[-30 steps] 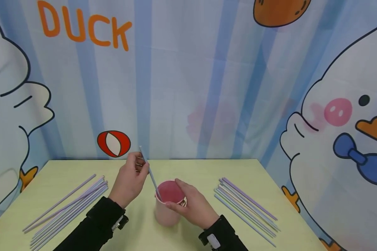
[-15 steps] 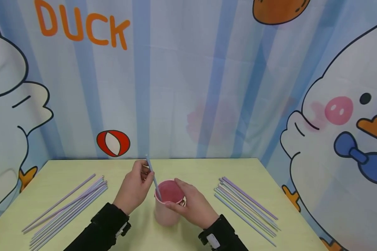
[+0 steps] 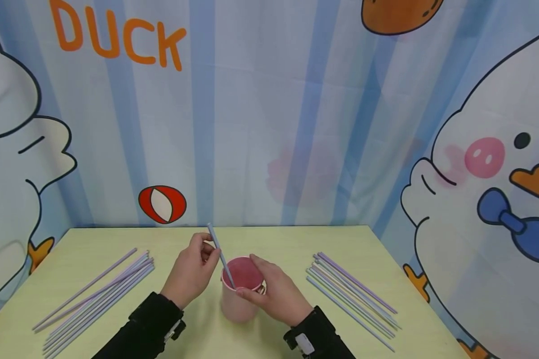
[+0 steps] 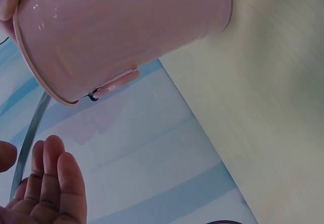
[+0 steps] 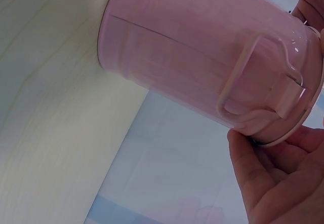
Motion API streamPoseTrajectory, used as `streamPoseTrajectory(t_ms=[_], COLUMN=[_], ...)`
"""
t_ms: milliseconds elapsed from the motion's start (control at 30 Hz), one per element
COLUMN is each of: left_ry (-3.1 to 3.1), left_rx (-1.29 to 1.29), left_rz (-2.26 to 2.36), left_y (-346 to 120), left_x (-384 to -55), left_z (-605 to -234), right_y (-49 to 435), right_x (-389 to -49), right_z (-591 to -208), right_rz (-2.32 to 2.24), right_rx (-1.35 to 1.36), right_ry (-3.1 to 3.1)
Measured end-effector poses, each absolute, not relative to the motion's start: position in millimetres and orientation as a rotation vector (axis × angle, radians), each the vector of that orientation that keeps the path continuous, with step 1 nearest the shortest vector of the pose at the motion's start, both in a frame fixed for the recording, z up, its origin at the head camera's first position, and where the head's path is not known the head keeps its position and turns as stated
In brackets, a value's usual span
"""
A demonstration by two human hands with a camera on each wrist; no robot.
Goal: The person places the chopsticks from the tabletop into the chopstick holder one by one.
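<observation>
My left hand (image 3: 193, 269) pinches a thin pale-blue straw (image 3: 214, 237) between thumb and fingers. The straw slants down to the right, its lower part inside the mouth of a pink bucket (image 3: 239, 305). In the left wrist view, the straw (image 4: 34, 125) runs behind the bucket's rim and past the fingers (image 4: 71, 181). My right hand (image 3: 280, 291) grips the bucket's rim at its right side, thumb on the near edge. A pink wire handle (image 5: 238, 77) hangs against the bucket's wall in the right wrist view. The straw's bottom end is hard to make out.
On the pale yellow table (image 3: 184, 344), a bundle of lilac and bluish straws (image 3: 101, 301) lies at the left. Several pastel straws (image 3: 352, 299) lie spread at the right. A blue striped curtain (image 3: 260, 124) with duck drawings hangs behind the table's far edge.
My left hand has moved right and a little down, bringing the straw lower into the bucket. The straw's lower part has shifted slightly toward the near rim. My right hand has stayed on the bucket.
</observation>
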State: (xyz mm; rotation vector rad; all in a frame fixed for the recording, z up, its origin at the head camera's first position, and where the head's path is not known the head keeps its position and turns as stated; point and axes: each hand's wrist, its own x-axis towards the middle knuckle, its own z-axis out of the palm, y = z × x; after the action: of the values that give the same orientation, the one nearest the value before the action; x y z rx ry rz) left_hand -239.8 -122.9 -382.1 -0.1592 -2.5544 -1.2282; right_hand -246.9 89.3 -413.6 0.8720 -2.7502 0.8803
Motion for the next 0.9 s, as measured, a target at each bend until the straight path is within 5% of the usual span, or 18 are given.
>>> streamPoseTrajectory(t_ms=[333, 667, 900], left_ry=[-2.619, -2.781, -2.895], left_rx=[-0.141, -0.128, -0.088], left_rz=[-1.081, -0.258, -0.098], left_y=[-162, -262, -279], left_x=[-244, -258, -258], left_z=[-394, -420, -433], right_y=[90, 91, 91], right_x=[-247, -248, -248], right_z=[-415, -413, -416], right_rz=[0.882, 0.878, 0.900], right_rx=[0.886, 0.869, 0.877], right_ry=[-2.727, -2.742, -2.734])
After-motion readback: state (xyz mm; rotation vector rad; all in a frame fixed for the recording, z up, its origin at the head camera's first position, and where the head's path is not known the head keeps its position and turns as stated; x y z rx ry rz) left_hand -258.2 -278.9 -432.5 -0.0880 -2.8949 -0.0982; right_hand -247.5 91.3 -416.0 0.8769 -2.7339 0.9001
